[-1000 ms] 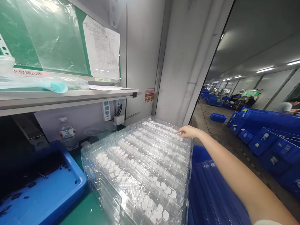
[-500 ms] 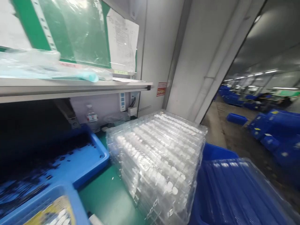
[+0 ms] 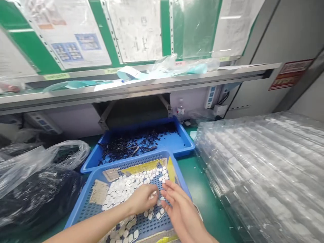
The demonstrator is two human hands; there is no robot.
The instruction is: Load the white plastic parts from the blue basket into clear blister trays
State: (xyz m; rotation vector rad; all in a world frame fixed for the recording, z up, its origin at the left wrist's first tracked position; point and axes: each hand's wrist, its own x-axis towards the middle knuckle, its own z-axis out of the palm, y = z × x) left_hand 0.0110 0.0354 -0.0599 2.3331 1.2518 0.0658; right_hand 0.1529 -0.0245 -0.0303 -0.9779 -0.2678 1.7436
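Note:
A blue perforated basket (image 3: 83,189) in front of me holds many small white rounded-square pieces (image 3: 126,185), with cardboard and yellow tape along its inner sides. My left hand (image 3: 143,199) is over the middle of the basket, its fingers curled in a pinch with a white piece showing between thumb and forefinger. Just to its right, my right hand (image 3: 181,209) hovers over the basket's right side, fingers loosely stretched and apart, palm turned toward the left hand. Some white pieces lie below and between the two hands.
Behind the basket sits a blue tray (image 3: 172,141) of thin black parts. Stacked clear plastic trays (image 3: 253,168) with white pieces stand on the right. Bags of black parts (image 3: 37,192) lie at left. A metal shelf (image 3: 141,88) crosses above; a bottle (image 3: 180,109) stands behind.
My view has swung left from the stacked clear trays and the aisle to the basket. Both hands, out of sight before, are now visible over the white pieces.

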